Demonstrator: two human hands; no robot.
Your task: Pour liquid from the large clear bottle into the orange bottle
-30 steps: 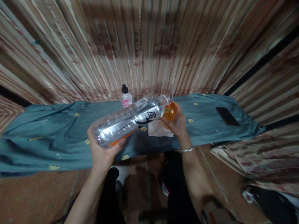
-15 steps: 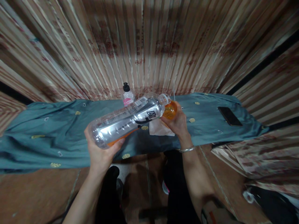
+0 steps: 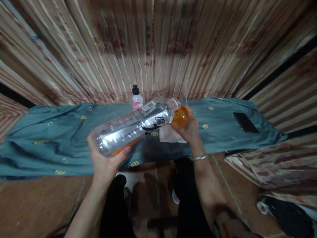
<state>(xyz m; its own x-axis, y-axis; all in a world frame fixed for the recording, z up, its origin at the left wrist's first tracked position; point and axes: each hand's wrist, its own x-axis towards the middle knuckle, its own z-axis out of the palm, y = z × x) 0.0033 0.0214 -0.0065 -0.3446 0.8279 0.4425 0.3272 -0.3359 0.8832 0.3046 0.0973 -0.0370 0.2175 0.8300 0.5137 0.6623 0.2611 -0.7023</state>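
Observation:
My left hand point(image 3: 106, 162) is wrapped around the base of a large clear plastic bottle point(image 3: 131, 129) with a silver label. The bottle lies nearly level, tilted, with its uncapped mouth pointing right. Some orange liquid shows along its lower side. Close by that mouth, my right hand point(image 3: 189, 130) grips a small round cup point(image 3: 180, 115) that looks orange, either from its contents or its own colour. Whether the mouth touches the cup's rim I cannot tell. Under the right hand a white napkin point(image 3: 170, 135) is spread on the cloth.
A small bottle with a black cap and pink label point(image 3: 136, 99) stands behind the large bottle. A black phone point(image 3: 245, 122) lies at the right on the teal tablecloth point(image 3: 74, 138). Pleated curtains point(image 3: 148, 49) hang behind and at both sides.
The whole view has shifted slightly. Both hands keep their holds, and the large bottle stays tilted at the cup with hardly any movement.

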